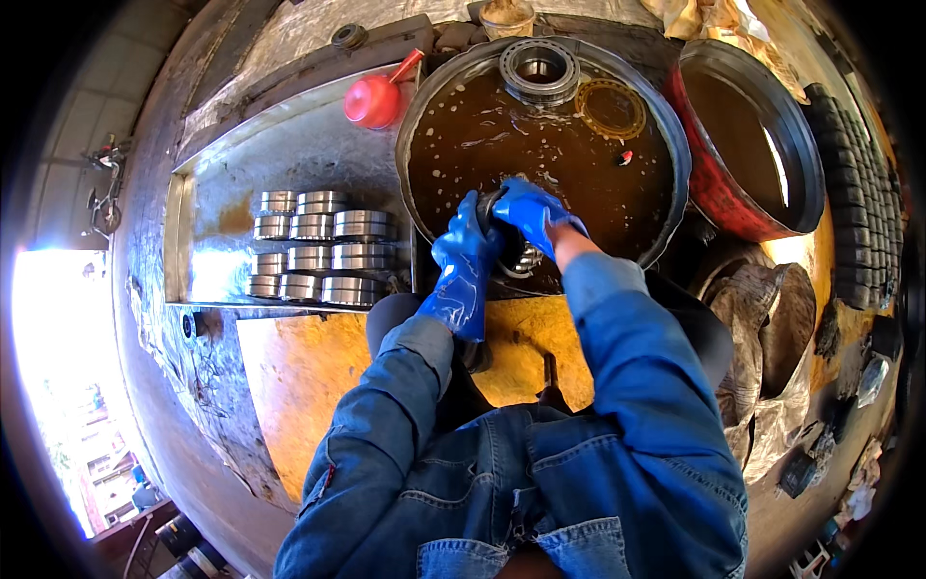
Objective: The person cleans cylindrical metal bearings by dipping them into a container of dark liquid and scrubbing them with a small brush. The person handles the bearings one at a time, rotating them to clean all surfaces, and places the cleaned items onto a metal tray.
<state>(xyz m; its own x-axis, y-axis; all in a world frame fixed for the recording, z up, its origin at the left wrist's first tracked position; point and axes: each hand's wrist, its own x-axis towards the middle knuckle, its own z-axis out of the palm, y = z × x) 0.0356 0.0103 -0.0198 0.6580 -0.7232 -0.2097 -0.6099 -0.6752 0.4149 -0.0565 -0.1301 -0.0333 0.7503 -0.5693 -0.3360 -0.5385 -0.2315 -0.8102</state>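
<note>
Both my hands wear blue rubber gloves and work over the near side of a wide round basin point(413, 183) of brown liquid. My left hand point(465, 256) is closed on the left side of a dark roller bearing point(527, 261). Across its top lies my right hand point(532, 210), fingers bent and closed against it. Shiny rollers show below my right wrist; the gloves hide much of the bearing. At the basin's far side sits a large bearing ring point(540, 69), beside a yellowish perforated ring point(611, 109) in the liquid.
Left of the basin, a metal tray point(217, 159) holds several stacked shiny bearings point(311, 258) and a red dipper point(371, 102). A red drum point(694, 164) with brown liquid stands at right. Crumpled sacking point(772, 318) lies nearer me, and dark ribbed stacks point(858, 203) line the far right.
</note>
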